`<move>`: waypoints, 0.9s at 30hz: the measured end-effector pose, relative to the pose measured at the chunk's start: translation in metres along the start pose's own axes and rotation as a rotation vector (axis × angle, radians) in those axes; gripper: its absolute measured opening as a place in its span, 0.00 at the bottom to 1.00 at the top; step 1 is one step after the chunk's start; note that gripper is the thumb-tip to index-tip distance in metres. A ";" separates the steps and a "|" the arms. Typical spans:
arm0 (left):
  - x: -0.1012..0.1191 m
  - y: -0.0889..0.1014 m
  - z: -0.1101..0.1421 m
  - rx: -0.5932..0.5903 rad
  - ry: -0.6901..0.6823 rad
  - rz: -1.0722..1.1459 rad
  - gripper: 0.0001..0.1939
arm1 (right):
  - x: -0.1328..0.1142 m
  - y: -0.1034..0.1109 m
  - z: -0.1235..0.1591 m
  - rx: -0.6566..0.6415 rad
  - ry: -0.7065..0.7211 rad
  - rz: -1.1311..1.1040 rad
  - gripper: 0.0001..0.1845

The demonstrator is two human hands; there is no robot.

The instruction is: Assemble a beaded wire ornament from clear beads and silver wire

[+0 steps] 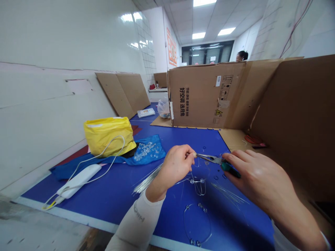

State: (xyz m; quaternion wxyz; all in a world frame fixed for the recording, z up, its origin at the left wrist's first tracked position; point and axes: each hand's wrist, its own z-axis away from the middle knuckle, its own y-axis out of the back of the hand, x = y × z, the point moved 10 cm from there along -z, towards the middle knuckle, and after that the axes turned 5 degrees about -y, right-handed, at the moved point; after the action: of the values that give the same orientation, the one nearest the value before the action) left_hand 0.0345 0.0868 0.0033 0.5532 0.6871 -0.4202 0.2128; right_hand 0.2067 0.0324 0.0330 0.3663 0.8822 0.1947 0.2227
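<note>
My right hand (261,177) is closed around needle-nose pliers (215,159) with green handles. Their narrow jaws point left and reach the fingertips of my left hand (174,169). Thumb and fingers of that left hand pinch a thin metal wire. Below them hangs a bent wire piece (201,192) with clear beads on it. Whether the plier jaws grip the wire is too small to tell. Nearer the front edge, a wire loop (184,221) carrying several clear beads lies on the blue table (162,212).
Straight wires (148,181) lie left of my left hand, and more thin wires (230,193) to the right. Clear beads (146,150) rest on a blue cloth (159,146) beside a yellow bag (108,136). A white power strip (78,179) trails a cable. Cardboard (204,101) walls the back and right.
</note>
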 end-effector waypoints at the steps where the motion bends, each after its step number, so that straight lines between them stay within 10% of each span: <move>1: 0.000 0.000 0.000 0.000 -0.003 0.004 0.09 | 0.001 0.000 0.000 -0.001 -0.003 -0.004 0.07; 13: -0.001 0.001 -0.001 -0.023 0.016 0.251 0.08 | 0.026 -0.004 0.002 -0.012 -0.148 -0.236 0.11; 23: 0.012 -0.014 0.004 -0.101 -0.056 0.265 0.07 | 0.039 -0.022 0.000 0.051 -0.505 -0.842 0.16; 27: 0.016 -0.026 0.006 -0.136 -0.109 0.165 0.07 | 0.022 -0.024 -0.004 0.047 -0.447 -1.015 0.16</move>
State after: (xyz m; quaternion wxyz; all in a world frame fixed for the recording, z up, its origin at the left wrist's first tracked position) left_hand 0.0636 0.0764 -0.0017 0.5553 0.6217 -0.5183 0.1912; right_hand 0.2180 0.0614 0.0235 0.4402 0.7115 0.5178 -0.1788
